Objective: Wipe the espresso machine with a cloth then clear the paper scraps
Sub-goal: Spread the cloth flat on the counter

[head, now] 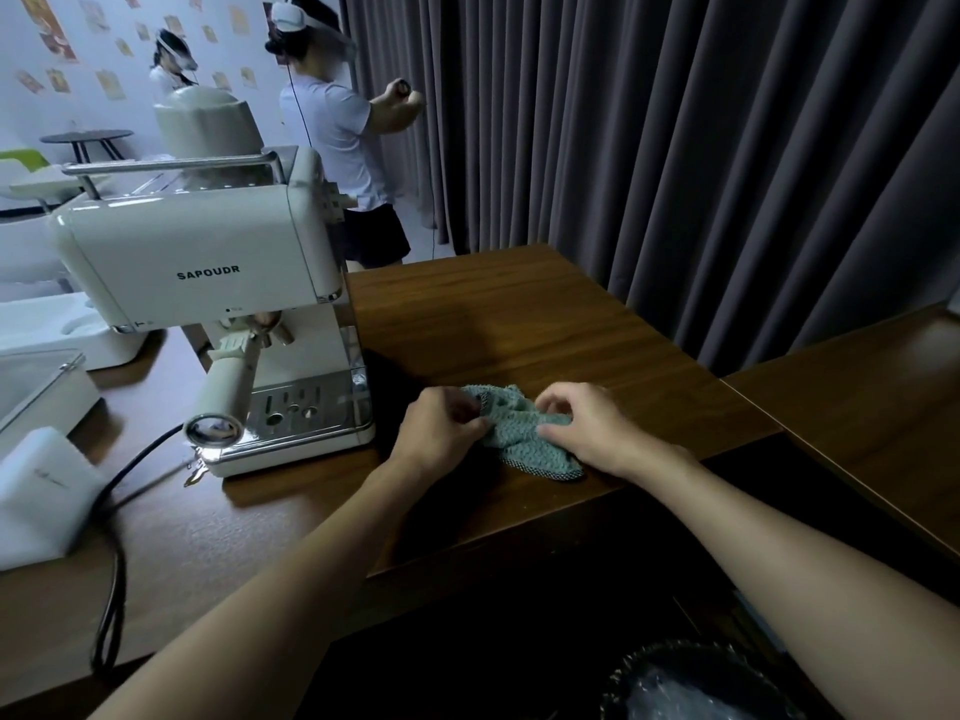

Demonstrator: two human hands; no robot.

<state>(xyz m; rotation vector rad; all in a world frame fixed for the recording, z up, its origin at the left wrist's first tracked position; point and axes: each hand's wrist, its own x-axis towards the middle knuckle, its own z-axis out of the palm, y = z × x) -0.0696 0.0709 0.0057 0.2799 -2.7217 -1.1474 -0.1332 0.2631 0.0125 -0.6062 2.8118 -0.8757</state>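
- Green cloth [524, 431] bunched on the brown wooden counter [519, 314], just right of the espresso machine [208, 283] and near the counter's front edge.
- Left hand [441, 426] at the cloth's left edge, fingers curled inward and pinching a fold of the fabric; back of hand toward the camera.
- Right hand [592, 431] on the cloth's right portion, fingers bent and gripping the fabric from above; heel of the hand close to the counter surface.
- Cloth spans between the two hands; lower corner, with a dark hem, lies flat on the counter below the right hand.
- Espresso machine cream-white, lettered "SAPOUDR" on the front panel; portafilter handle [223, 387] projects forward over the metal drip tray [306, 407].
- Machine not touched by either hand; left hand just beside the tray's right corner, apart from it.
- Black power cable [111, 553] runs across the counter in front of the machine and loops off the front edge.
- White box-shaped object [41, 496] at far left of the counter; type cannot be told.
- Bin with a shiny liner [691, 683] below the counter edge at the bottom of the view, under the right forearm.
- Dark grey curtain [675, 122] behind the counter.
- No paper scraps identifiable; cannot tell where they lie.
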